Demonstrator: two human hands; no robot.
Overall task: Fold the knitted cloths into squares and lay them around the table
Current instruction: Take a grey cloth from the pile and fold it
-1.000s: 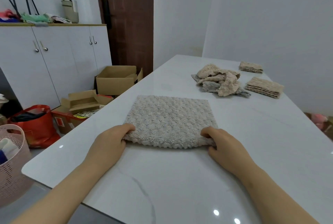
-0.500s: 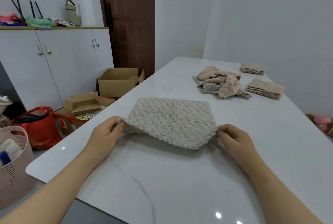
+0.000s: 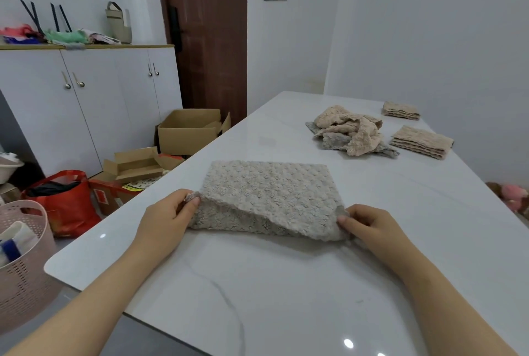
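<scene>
The head view looks down on a white marble-look table (image 3: 286, 284). A grey knitted cloth (image 3: 269, 192) lies on its near middle, straight ahead of the person. The left hand (image 3: 169, 218) holds the cloth's near left corner, with its fingers (image 3: 192, 200) closed in a pinch. The right hand (image 3: 369, 226) holds the near right corner, fingers (image 3: 347, 219) pinched the same way. The near edge is raised off the table and sags between the two hands, while the far half lies flat.

At the far right a loose heap of beige and grey cloths (image 3: 347, 133) waits unfolded. Just right of it lies a folded beige square (image 3: 420, 142), and a second folded square (image 3: 400, 111) sits further back. On the floor to the left are a cardboard box (image 3: 189, 129), a red bag (image 3: 65, 204) and a pink basket (image 3: 23, 255).

The step looks like folding the near edge over to the far edge. The left corner sits higher than the right, so the fold could land crooked and the result would be no true square. The soft knit droops in the middle and may bunch or crease under the top layer. The table is glossy, so pushing forward could slide the flat half away instead of doubling it. A light pinch on such thick, springy knit could also let a corner slip free partway.
</scene>
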